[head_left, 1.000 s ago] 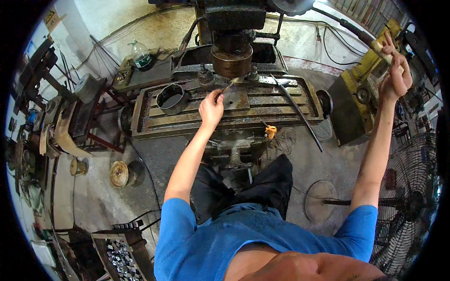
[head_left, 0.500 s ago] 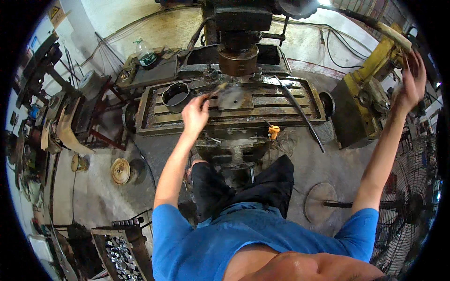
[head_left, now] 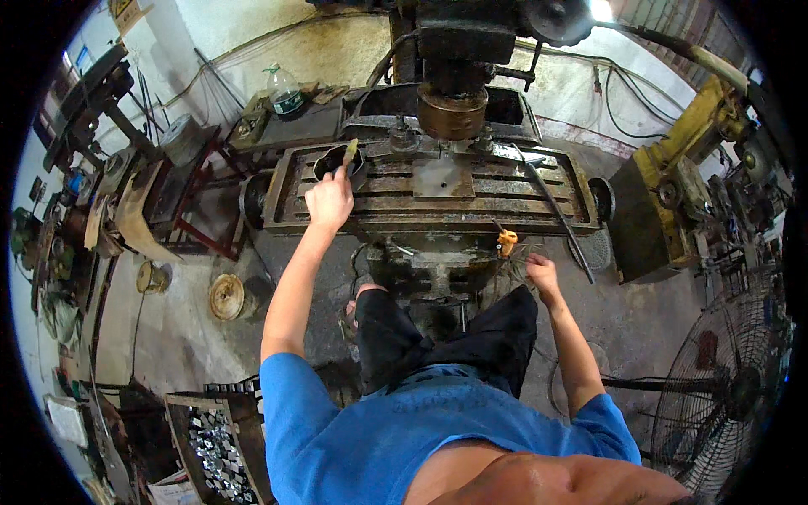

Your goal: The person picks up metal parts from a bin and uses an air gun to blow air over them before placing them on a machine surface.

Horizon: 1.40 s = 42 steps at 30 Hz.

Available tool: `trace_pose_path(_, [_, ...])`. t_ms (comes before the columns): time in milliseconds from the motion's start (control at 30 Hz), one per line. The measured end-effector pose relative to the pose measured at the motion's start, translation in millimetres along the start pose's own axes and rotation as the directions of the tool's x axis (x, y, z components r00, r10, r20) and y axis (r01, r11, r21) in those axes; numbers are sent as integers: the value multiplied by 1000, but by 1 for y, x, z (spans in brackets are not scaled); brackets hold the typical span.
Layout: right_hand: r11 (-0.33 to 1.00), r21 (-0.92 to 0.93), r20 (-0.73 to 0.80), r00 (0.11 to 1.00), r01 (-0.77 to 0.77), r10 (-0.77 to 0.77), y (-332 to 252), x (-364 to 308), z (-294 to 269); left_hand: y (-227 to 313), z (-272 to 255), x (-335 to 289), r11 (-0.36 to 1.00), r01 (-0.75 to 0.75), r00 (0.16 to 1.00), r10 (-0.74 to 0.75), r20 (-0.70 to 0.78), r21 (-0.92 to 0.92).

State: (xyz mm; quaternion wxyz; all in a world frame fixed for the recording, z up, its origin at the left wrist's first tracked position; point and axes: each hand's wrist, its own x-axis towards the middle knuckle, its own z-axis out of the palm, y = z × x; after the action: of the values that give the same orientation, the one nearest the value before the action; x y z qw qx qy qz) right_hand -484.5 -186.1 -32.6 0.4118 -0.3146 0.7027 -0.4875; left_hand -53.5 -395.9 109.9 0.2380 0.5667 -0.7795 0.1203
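Observation:
My left hand [head_left: 329, 203] is closed on the handle end of a small brush [head_left: 350, 152], whose pale bristles point up and away. It is at the near side of a dark round pot [head_left: 360, 172] on the slotted table [head_left: 387, 206] of a milling machine. My right hand [head_left: 542, 276] is curled in front of the table, just right of an orange fitting [head_left: 506, 243]; whatever its fingers hold, if anything, is hidden. Below the machine's round cutter head [head_left: 452, 114], a flat square metal plate [head_left: 443, 179] lies on the table.
A long metal bar [head_left: 551, 207] rests across the table's right end, jutting over its front edge. A yellow machine [head_left: 665, 189] and a large fan [head_left: 715, 379] stand at right. At left are a plastic bottle [head_left: 284, 91], a round lid [head_left: 226, 297] and a crate [head_left: 192, 421] of metal pieces.
My left hand and the brush have moved left from near the plate to the pot. My right hand has come down from the raised lever at upper right to beside the orange fitting.

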Motion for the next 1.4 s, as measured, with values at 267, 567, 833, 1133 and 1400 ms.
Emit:
trace_pose_path(267, [980,-190,35,998,66,-60,13,26,64,0,-33,-7,998,49,998,-47,33,-49])
trace_pose_path(567, [839,204,222,811,505,-542,-103,-49,46,-33,-73,-47,937,206,978,-185,102,-281])
trace_pose_path(833, [272,-776,457,804,569,-381,-212,-77,63,-96,-95,-89,851,346,937,-332,105,-394])
trace_pose_path(1133, [129,-914,311,867,385,-390,-221,14,145,-240,-171,-235,600,751,614,-788,-44,-276])
trace_pose_path(1400, [247,-893,354,926,376,-130,-216,8,108,-339,-214,-483,384,827,303,-919,-251,-411])
